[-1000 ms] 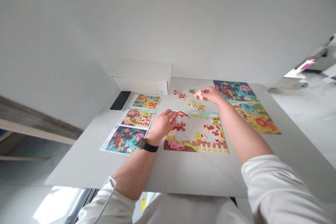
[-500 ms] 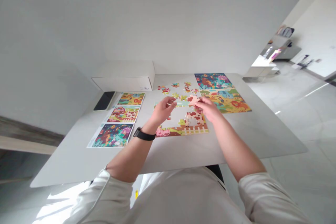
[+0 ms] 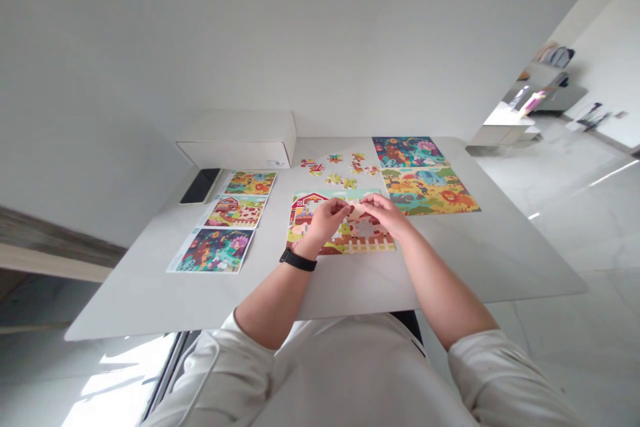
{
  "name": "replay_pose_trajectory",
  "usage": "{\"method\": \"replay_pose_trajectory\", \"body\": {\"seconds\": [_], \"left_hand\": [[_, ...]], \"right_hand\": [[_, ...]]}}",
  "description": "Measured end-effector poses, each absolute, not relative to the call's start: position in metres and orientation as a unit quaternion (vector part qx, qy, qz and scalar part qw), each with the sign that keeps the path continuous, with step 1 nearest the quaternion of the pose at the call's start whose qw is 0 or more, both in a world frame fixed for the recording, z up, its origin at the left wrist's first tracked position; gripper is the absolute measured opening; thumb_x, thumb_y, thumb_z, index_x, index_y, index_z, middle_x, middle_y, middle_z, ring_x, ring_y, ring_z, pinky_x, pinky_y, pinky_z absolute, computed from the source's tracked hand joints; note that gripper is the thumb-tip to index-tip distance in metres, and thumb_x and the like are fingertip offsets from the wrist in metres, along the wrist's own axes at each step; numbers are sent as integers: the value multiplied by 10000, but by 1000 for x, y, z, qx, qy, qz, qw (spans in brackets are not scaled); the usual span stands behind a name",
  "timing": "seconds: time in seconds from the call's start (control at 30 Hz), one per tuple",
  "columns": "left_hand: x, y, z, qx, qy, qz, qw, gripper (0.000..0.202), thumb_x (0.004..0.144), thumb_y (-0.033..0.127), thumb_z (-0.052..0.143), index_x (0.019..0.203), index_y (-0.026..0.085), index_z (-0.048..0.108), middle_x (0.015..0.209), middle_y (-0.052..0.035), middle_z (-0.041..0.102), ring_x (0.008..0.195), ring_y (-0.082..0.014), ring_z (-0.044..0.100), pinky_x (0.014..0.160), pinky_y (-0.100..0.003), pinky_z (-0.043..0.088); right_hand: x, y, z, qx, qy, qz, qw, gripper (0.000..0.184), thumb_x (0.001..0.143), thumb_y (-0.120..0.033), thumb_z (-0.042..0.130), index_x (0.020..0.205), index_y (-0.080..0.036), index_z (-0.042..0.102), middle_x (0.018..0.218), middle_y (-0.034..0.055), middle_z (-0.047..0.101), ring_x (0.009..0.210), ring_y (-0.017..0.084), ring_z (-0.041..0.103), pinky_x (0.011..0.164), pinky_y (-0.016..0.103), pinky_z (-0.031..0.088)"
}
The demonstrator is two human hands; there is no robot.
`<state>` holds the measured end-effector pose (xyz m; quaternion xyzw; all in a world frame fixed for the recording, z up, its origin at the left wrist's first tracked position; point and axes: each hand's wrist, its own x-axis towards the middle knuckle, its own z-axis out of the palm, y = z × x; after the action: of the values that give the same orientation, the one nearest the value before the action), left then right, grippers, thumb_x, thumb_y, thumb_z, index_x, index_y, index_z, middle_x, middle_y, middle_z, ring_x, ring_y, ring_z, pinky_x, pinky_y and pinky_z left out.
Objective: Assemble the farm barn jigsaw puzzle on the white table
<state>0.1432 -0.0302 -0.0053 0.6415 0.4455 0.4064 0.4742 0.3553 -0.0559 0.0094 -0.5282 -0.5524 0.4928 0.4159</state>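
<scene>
Both hands are over the farm puzzle [image 3: 340,249], a partly filled picture with a red barn at its upper left and a white fence along its front. A pale pink and red puzzle piece [image 3: 357,211] sits between my hands, just above or on the puzzle's middle. My right hand [image 3: 386,212] grips its right side with bent fingers. At its left edge, my left hand [image 3: 329,219], with a black watch on the wrist, pinches the piece with thumb and fingertips. My hands hide part of the puzzle beneath them.
Several loose puzzle pieces [image 3: 341,181] lie behind the puzzle. Two finished puzzles [image 3: 431,190] are at the right. Picture sheets [image 3: 215,250], a phone [image 3: 201,185] and a white box [image 3: 235,154] are on the left. A wall borders the table's back.
My right hand has brought the piece down and toward me, onto or over the puzzle's middle. My left hand has moved right to meet it, its fingers closing at the piece.
</scene>
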Motion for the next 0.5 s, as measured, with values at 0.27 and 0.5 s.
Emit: {"method": "replay_pose_trajectory", "body": {"seconds": [0.27, 0.5], "left_hand": [[145, -35, 3, 657, 446, 371, 481, 372, 913, 544, 720, 925, 176, 771, 884, -64, 803, 723, -158, 669, 661, -265, 515], [141, -31, 0, 656, 461, 383, 459, 372, 989, 492, 592, 1048, 169, 766, 907, -73, 800, 689, -145, 638, 596, -242, 478]], "right_hand": [[359, -57, 10, -515, -559, 500, 416, 423, 781, -603, 833, 984, -249, 723, 834, -2, 715, 753, 182, 664, 668, 284, 508], [373, -57, 11, -525, -565, 490, 407, 428, 778, -613, 846, 964, -243, 740, 835, 3, 705, 763, 189, 650, 687, 304, 545]]}}
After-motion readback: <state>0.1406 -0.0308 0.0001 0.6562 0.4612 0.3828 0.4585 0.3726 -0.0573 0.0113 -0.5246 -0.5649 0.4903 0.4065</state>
